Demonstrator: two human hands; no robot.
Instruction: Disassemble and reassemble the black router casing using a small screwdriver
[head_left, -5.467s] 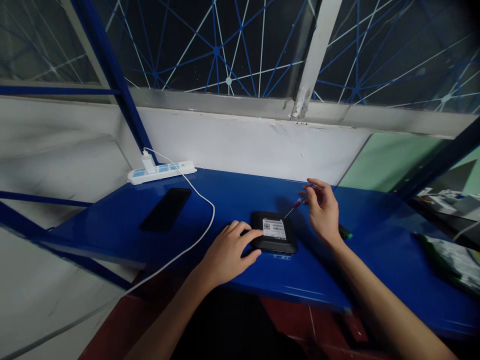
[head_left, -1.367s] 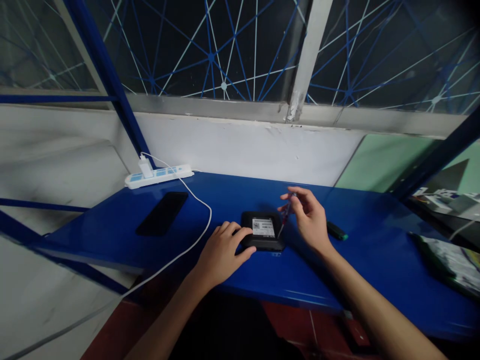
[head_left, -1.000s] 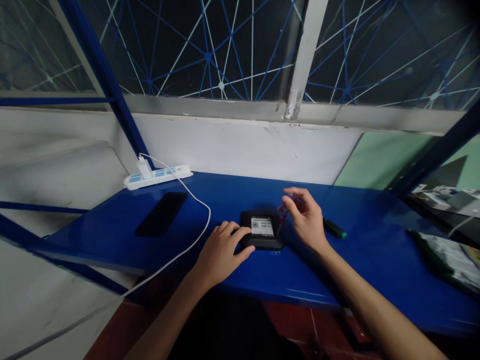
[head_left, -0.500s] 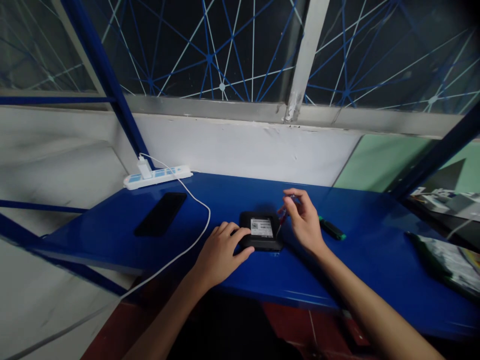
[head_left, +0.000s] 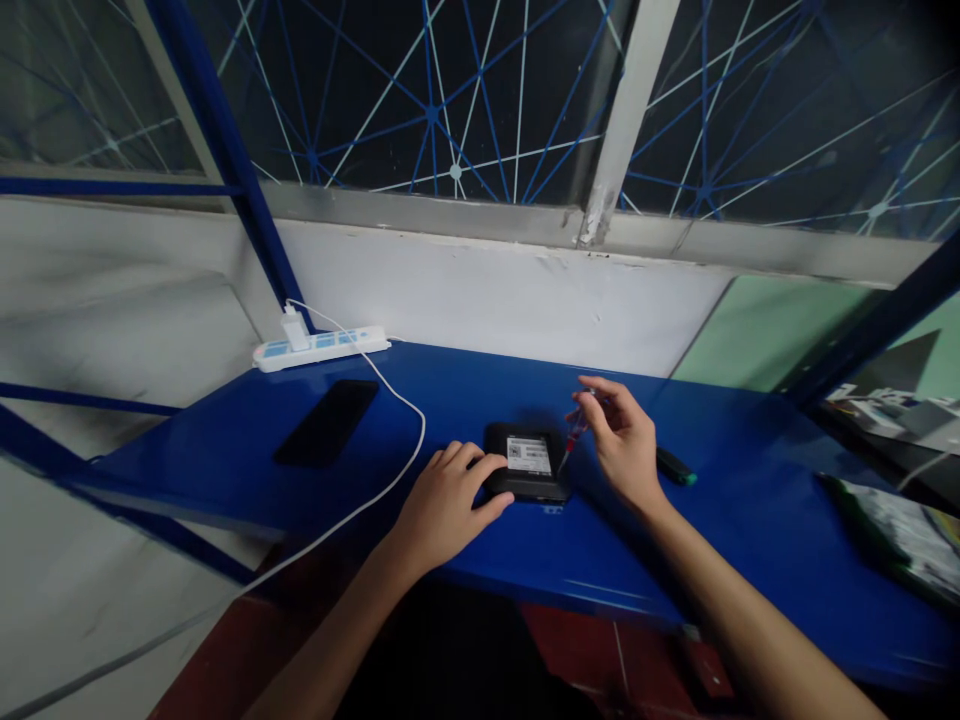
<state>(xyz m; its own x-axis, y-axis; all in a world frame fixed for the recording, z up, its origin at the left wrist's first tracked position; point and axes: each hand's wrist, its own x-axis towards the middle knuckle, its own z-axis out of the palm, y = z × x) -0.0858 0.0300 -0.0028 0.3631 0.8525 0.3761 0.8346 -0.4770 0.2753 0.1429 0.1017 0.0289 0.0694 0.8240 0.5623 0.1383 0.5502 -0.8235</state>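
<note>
A small black box-shaped device (head_left: 526, 478) with a white label on top lies on the blue shelf (head_left: 465, 400). My left hand (head_left: 446, 503) rests on the device's left side, fingers curled over its edge, holding it in place. My right hand (head_left: 624, 442) pinches a thin red-handled screwdriver (head_left: 576, 430), its tip pointing down at the device's right edge.
A black phone (head_left: 328, 421) lies flat at the left of the shelf. A white power strip (head_left: 322, 347) with a charger and a white cable (head_left: 397, 440) sits at the back left. A dark green-tipped tool (head_left: 675, 466) lies right of my hand. Clutter (head_left: 892, 520) fills the far right.
My right hand with the screwdriver has come in from the device's far right to its right edge. The left hand has stayed on the device.
</note>
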